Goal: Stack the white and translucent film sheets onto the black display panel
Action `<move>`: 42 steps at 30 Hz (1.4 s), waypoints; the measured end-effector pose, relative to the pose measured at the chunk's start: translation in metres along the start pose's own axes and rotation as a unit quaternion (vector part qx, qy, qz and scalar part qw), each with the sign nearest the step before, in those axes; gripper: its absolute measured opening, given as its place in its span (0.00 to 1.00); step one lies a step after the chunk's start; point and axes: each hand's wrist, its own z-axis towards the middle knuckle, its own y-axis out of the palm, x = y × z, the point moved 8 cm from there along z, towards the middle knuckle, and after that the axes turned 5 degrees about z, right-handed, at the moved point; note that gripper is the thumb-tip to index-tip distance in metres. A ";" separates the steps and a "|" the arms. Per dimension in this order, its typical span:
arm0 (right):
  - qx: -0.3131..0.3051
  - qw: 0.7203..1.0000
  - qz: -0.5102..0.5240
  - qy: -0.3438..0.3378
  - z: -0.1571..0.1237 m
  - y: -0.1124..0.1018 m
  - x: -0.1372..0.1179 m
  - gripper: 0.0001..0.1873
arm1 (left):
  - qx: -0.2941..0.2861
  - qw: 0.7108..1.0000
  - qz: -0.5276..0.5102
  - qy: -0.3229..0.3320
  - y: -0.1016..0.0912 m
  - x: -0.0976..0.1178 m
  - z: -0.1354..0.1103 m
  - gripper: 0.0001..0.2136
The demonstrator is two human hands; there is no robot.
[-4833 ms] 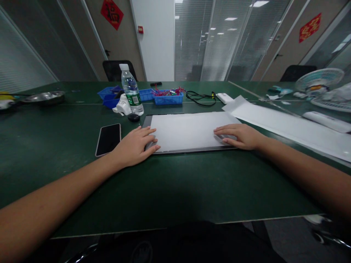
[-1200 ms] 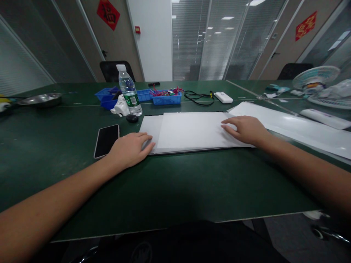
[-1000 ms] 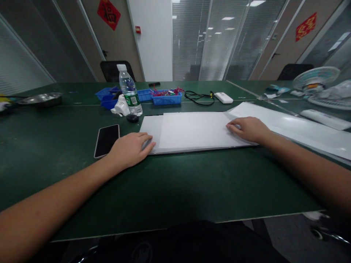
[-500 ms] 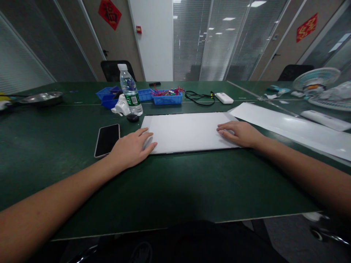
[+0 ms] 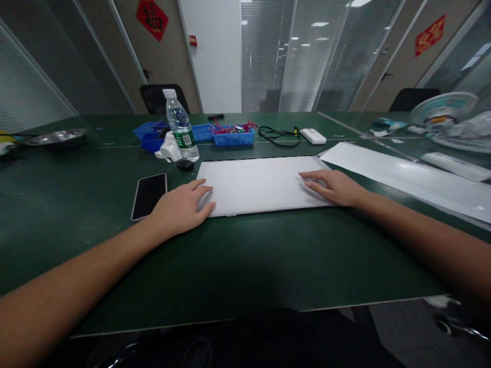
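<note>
A white sheet (image 5: pixel 257 184) lies flat on a thin dark-edged panel on the green table (image 5: pixel 245 266). My left hand (image 5: pixel 180 207) rests flat on the sheet's near left corner, fingers stretched out and apart. My right hand (image 5: pixel 335 187) lies palm down on the sheet's right end, fingers extended toward the left. Neither hand grips anything. A black phone (image 5: pixel 149 196) lies face up just left of my left hand.
Behind the sheet stand a water bottle (image 5: pixel 181 127), a white object (image 5: pixel 169 148), a small black puck (image 5: pixel 185 164), blue trays (image 5: pixel 233 136), a black cable (image 5: pixel 278 137) and a white power bank (image 5: pixel 313 136). A long white sheet (image 5: pixel 406 176) and a fan (image 5: pixel 443 110) lie right. A metal dish (image 5: pixel 57 138) sits far left.
The top sheet, shifted right a second ago, has slid back left and now covers the panel squarely. My right hand moved left with it. My left hand stayed at the left corner.
</note>
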 end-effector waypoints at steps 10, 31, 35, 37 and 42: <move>-0.013 0.999 0.044 -0.023 0.001 0.005 -0.004 0.34 | -0.003 1.000 -0.019 0.017 0.006 -0.001 0.003 0.37; -0.028 0.994 0.085 -0.067 0.000 0.008 -0.007 0.30 | -0.018 1.000 0.005 -0.003 0.008 -0.004 0.003 0.35; -0.037 0.993 0.088 -0.075 0.000 0.008 -0.011 0.29 | -0.018 0.999 0.027 -0.012 0.007 -0.004 0.003 0.33; -0.038 0.993 0.087 -0.075 0.000 0.008 -0.012 0.29 | -0.013 0.999 0.035 -0.011 0.006 -0.002 0.003 0.32; -0.040 0.993 0.084 -0.077 0.001 0.008 -0.014 0.27 | -0.017 0.999 0.038 -0.009 0.003 0.000 0.002 0.32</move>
